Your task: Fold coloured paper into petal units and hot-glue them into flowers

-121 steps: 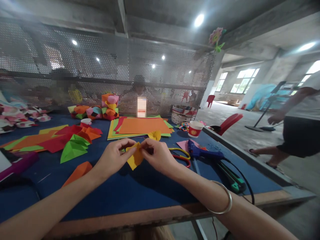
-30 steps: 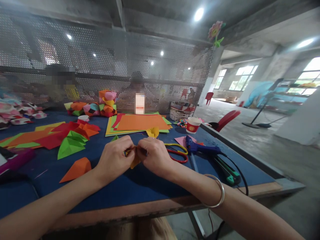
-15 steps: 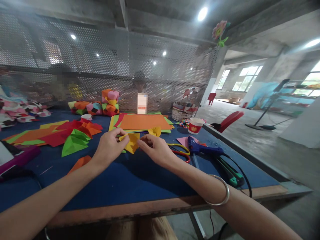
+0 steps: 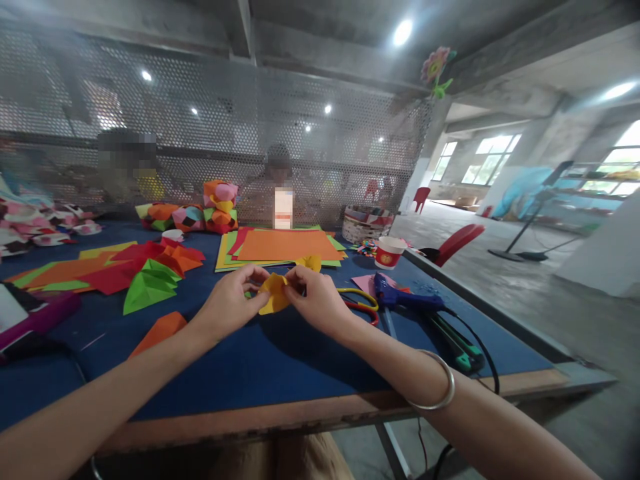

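Observation:
A small folded piece of yellow paper point(image 4: 275, 294) is held just above the blue table top point(image 4: 260, 373), pinched from both sides. My left hand point(image 4: 231, 301) grips its left edge with thumb and fingers closed. My right hand point(image 4: 316, 298), with a silver bangle on its wrist, pinches the right edge. Another small yellow folded piece point(image 4: 309, 263) lies just beyond my hands, in front of a stack of coloured sheets topped by orange paper point(image 4: 287, 245).
Scissors point(image 4: 357, 300), a blue glue gun point(image 4: 407, 300) with cable and a green cutter point(image 4: 460, 350) lie right of my hands. Green point(image 4: 147, 287), orange point(image 4: 160, 330) and red folded pieces lie to the left. A paper cup point(image 4: 389, 252) and basket point(image 4: 364, 225) stand at the back right before a mesh screen.
The yellow paper was spread flatter half a second ago; now both hands have drawn closer and pinch it into a more folded shape. A passer-by at the right, seen four seconds ago, is gone.

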